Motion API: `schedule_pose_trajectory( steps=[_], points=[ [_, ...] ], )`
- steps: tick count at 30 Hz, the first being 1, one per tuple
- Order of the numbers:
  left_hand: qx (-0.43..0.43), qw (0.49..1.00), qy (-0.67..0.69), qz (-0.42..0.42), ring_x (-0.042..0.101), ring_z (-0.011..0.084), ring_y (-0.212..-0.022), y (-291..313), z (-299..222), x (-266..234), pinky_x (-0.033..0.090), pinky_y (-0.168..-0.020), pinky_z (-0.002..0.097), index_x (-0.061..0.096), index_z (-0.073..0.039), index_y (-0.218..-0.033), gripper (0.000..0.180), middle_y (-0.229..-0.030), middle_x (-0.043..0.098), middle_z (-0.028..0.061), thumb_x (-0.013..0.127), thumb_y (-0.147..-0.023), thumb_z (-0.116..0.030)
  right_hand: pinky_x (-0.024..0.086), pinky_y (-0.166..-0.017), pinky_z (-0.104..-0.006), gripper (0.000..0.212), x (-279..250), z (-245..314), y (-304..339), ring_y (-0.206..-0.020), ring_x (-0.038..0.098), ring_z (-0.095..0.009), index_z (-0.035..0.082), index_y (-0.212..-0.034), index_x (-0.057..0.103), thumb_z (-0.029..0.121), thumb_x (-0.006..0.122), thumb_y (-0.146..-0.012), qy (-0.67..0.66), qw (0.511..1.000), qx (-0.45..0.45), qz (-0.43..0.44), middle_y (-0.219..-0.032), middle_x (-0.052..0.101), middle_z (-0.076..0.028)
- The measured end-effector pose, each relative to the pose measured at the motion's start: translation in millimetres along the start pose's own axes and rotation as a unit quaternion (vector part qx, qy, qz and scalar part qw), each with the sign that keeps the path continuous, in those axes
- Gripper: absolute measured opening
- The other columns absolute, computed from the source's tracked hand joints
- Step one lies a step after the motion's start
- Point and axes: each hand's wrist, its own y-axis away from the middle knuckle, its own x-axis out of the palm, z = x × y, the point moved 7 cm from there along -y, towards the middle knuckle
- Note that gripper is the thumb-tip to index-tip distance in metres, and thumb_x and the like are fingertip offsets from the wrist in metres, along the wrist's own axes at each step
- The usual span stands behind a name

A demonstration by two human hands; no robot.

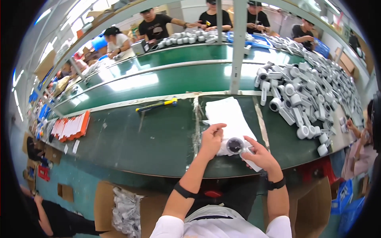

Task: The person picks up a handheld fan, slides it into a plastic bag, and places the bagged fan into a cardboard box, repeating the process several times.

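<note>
White short sleeves, a black band on the left forearm (185, 191) and a black wristwatch (275, 184).

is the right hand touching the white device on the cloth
Touching. The head view shows the right hand wrapped around the handle of the white device, no gap between them, above the white cloth.

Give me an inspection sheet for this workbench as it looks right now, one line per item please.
Surface: dark green bench with taped seams.
Job's things: white handheld device with a round dark end, held over a stack of white sheets.
Clutter: heap of white devices on the right; yellow-and-blue tool; orange-edged white stack on the left.
Hands: left hand grips the device's head; right hand holds its handle.
Cables: nothing seen.
Surroundings: green conveyor belt behind; people working along it; cardboard box of bagged parts below.
</note>
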Motion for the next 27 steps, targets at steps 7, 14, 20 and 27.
schedule_pose_trajectory(
  steps=[7, 14, 20, 27],
  points=[
    [0.082, 0.985, -0.125, 0.09, 0.047, 0.0052, -0.071, 13, -24, 16, 0.042, -0.066, 0.0213, 0.066, -0.003, -0.111, 0.023, -0.085, 0.055, -0.0022, 0.066, -0.089, -0.007, 0.048, -0.062, -0.0266, 0.072, -14, 2, 15, -0.066, 0.059, -0.011, 0.015, -0.145, 0.04, 0.013, 0.07, -0.08, 0.078, 0.994, -0.021, -0.067, -0.085, 0.065, -0.006],
    [0.122, 0.951, -0.262, 0.108, 0.057, 0.0161, -0.072, 17, -26, 13, 0.047, -0.067, 0.0287, 0.068, -0.003, -0.102, 0.02, -0.091, 0.061, 0.0072, 0.066, -0.082, -0.003, 0.049, -0.063, -0.028, 0.072, -18, 0, 14, -0.065, 0.06, -0.013, 0.019, -0.145, 0.041, 0.016, 0.069, -0.079, 0.135, 0.987, -0.017, -0.087, -0.083, 0.065, -0.007],
    [0.238, 0.874, -0.415, -0.087, 0.062, 0.0322, -0.076, 35, -49, 14, 0.05, -0.07, 0.0393, 0.066, -0.001, -0.092, 0.015, -0.09, 0.062, 0.015, 0.063, -0.078, -0.006, 0.05, -0.082, -0.0359, 0.07, -19, 8, 15, -0.089, 0.066, -0.034, 0.02, -0.143, 0.043, 0.026, 0.068, -0.078, 0.212, 0.968, -0.061, -0.122, -0.099, 0.067, -0.022],
    [0.136, 0.919, -0.367, -0.046, 0.064, 0.0348, -0.072, 38, -23, 20, 0.051, -0.065, 0.0422, 0.064, -0.001, -0.09, 0.013, -0.091, 0.065, 0.0155, 0.062, -0.078, -0.004, 0.051, -0.082, -0.0392, 0.069, -20, 6, 15, -0.092, 0.065, -0.039, 0.022, -0.143, 0.042, 0.027, 0.068, -0.08, 0.197, 0.958, -0.111, -0.177, -0.097, 0.067, -0.023]
  ],
)
